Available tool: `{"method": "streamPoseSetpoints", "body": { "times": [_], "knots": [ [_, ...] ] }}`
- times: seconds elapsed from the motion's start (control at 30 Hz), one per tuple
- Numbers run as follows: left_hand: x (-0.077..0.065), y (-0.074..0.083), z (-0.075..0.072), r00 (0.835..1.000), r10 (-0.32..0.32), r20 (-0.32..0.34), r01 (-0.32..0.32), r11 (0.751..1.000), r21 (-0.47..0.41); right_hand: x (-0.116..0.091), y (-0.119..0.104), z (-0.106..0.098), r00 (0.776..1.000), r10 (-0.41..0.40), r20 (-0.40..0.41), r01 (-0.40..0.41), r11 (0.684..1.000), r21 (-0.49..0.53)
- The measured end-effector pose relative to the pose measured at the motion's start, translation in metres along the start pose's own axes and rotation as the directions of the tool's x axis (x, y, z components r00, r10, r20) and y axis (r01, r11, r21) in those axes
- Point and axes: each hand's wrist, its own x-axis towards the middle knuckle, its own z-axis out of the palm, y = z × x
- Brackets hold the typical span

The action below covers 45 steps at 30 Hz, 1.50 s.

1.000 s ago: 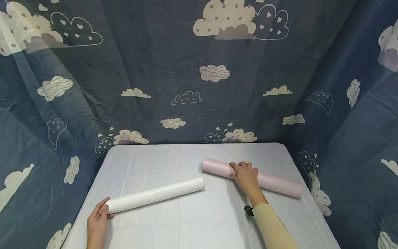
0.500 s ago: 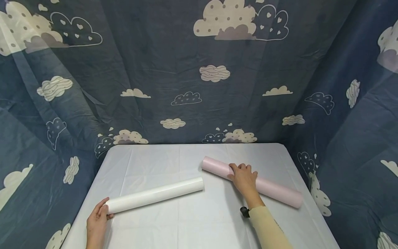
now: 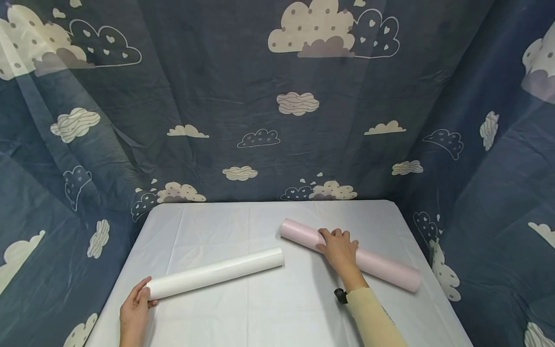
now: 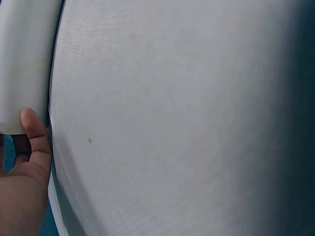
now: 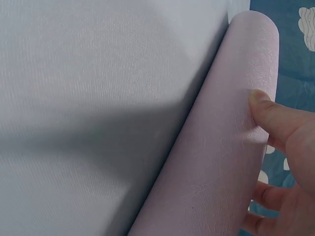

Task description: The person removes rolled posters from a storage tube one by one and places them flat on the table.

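Head view: from my remote seat I see the left hand [image 3: 134, 312] pinching the nearer end of a glossy white cylindrical roll [image 3: 217, 273], and the right hand [image 3: 340, 249] gripping a pale pink, matte cylindrical roll [image 3: 386, 269] near mid-length; they lie apart over a white cloth-covered table [image 3: 208, 323]. Left wrist view: its thumb covers the white roll's rim. Right wrist view: thumb and fingers straddle the pink roll. I judge the step to be positioning these 2; next calls for steady holds.

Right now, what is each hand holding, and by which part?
The left hand holds the white roll by its left end; the right hand grips the pink roll near its middle.
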Motion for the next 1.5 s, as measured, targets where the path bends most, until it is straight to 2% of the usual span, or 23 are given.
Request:
{"method": "streamPoseSetpoints", "body": {
  "times": [0.27, 0.47, 0.7, 0.97, 1.2, 1.5],
  "knots": [
    [0.001, 0.001, 0.002, 1.0, 0.013, -0.004, -0.013, 1.0, 0.017, -0.003, 0.008, -0.005, 1.0, -0.006, 0.009, 0.006, 1.0, -0.009],
    [-0.001, 0.003, 0.003, 1.0, 0.029, -0.008, -0.029, 1.0, 0.0, -0.011, 0.019, -0.019, 1.0, 0.001, -0.002, -0.001, 1.0, -0.003],
    [0.0, 0.006, 0.003, 1.0, 0.029, -0.008, -0.03, 1.0, -0.003, -0.02, 0.042, -0.036, 0.999, 0.028, -0.026, -0.029, 1.0, -0.007],
    [0.001, 0.004, 0.003, 1.0, 0.022, -0.006, -0.022, 1.0, 0.003, -0.034, 0.068, -0.051, 0.997, 0.076, -0.019, -0.076, 0.997, 0.036],
    [0.002, 0.0, 0.003, 1.0, -0.017, 0.012, 0.016, 0.998, 0.061, -0.045, 0.095, -0.054, 0.996, 0.091, 0.009, -0.091, 0.995, 0.052],
    [0.002, 0.002, 0.005, 0.999, -0.025, -0.023, 0.027, 0.996, 0.082, -0.061, 0.124, -0.052, 0.993, 0.114, 0.037, -0.116, 0.991, 0.07]
  ]
}}
